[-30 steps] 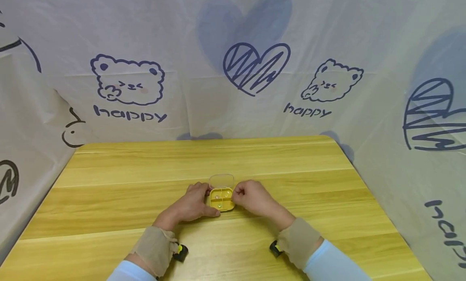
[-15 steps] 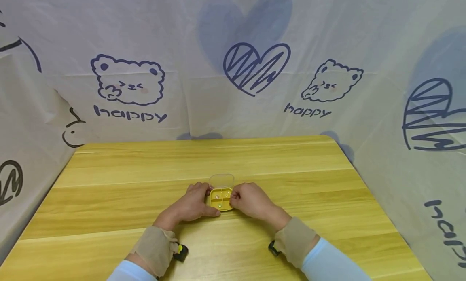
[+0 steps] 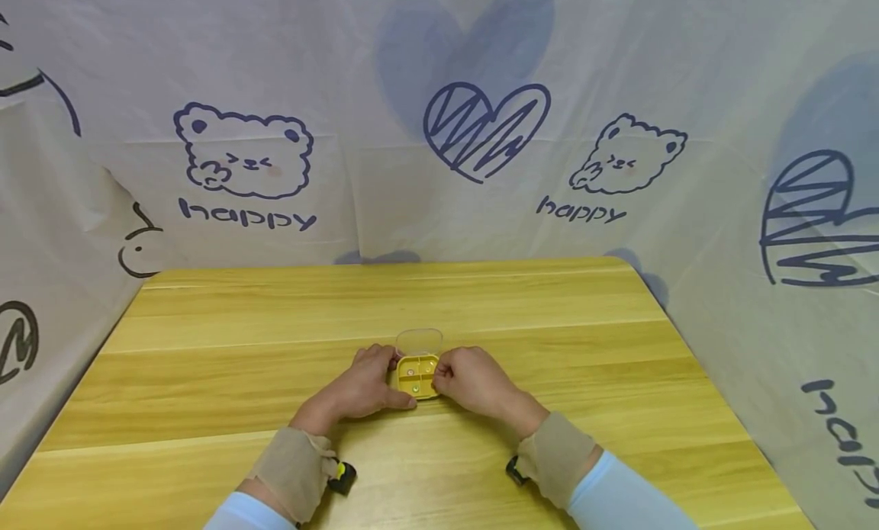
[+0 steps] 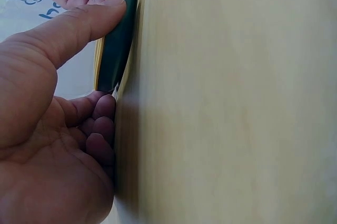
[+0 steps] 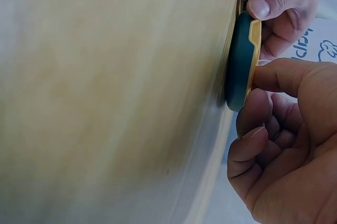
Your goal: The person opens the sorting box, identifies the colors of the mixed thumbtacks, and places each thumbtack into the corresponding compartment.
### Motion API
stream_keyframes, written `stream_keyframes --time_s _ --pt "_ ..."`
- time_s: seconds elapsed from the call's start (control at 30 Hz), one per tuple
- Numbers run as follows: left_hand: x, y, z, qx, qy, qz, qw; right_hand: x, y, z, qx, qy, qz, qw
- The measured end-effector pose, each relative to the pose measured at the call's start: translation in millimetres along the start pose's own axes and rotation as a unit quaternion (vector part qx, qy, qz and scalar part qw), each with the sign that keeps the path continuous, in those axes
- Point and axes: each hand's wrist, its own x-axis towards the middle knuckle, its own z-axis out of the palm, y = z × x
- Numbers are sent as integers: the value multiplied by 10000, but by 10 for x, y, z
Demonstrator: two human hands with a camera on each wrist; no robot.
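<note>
A small compartment box [image 3: 419, 379], with a yellow inside and a dark green shell [image 4: 117, 42], lies on the table. Its clear lid [image 3: 420, 342] stands raised at the back. My left hand [image 3: 367, 383] holds the box's left side, thumb at the front corner and fingers round behind. At the right end is my right hand [image 3: 475, 377]; in the right wrist view one fingertip [image 5: 261, 77] dips over the yellow rim while the other fingers curl by the end. Small pieces lie in three compartments. Whether the right fingertips pinch anything, I cannot tell.
The wood-grain table [image 3: 275, 301] spreads around both hands. A white cloth [image 3: 371, 171] with bear and heart drawings hangs behind it and along both sides. Each wrist carries a beige wrap [image 3: 291, 469] and a small black device [image 3: 342, 477].
My right hand has shifted slightly left and toward the front, its fingertips now over the box's front right compartment. My left hand and the box stay in place.
</note>
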Motion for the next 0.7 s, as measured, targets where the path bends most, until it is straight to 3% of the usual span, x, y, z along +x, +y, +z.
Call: stream_keyframes --time_s 0.7 --pt "7 -17 -1 1 -55 -13 10000 0 2 10 74 -42 58 9999"
